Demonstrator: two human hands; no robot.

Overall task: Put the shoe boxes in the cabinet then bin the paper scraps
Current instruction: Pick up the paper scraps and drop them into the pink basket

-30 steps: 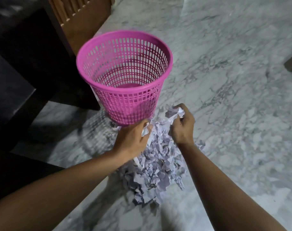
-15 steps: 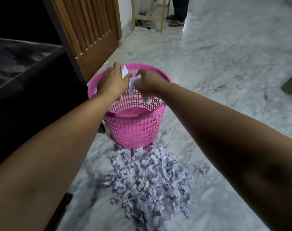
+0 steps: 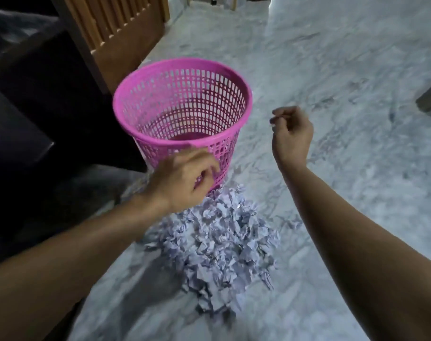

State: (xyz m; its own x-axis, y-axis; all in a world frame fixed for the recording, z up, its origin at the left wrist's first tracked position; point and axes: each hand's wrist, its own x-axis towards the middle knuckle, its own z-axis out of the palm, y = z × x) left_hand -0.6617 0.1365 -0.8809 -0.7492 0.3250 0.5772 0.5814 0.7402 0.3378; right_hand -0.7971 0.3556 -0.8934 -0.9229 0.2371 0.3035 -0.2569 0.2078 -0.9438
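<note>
While both hands are off the pile, nothing is gripped: left hand [image 3: 185, 178] hangs loosely curled, fingers apart, in front of the pink bin [image 3: 182, 114] wall; right hand [image 3: 291, 134] sits at 3 o'clock of the bin, fingers curled in, no paper visible in it. Paper scraps [image 3: 219, 244] lie heaped on the marble floor [image 3: 332, 70], at 6 o'clock of the bin, top edge touching its base. Shoe boxes not in view.

Risks, as I judge them:
- bin is light mesh plastic; a knock from the left hand could tip or slide it
- small scraps could slip through the mesh
- loose handfuls shed bits en route, spreading the mess
</note>
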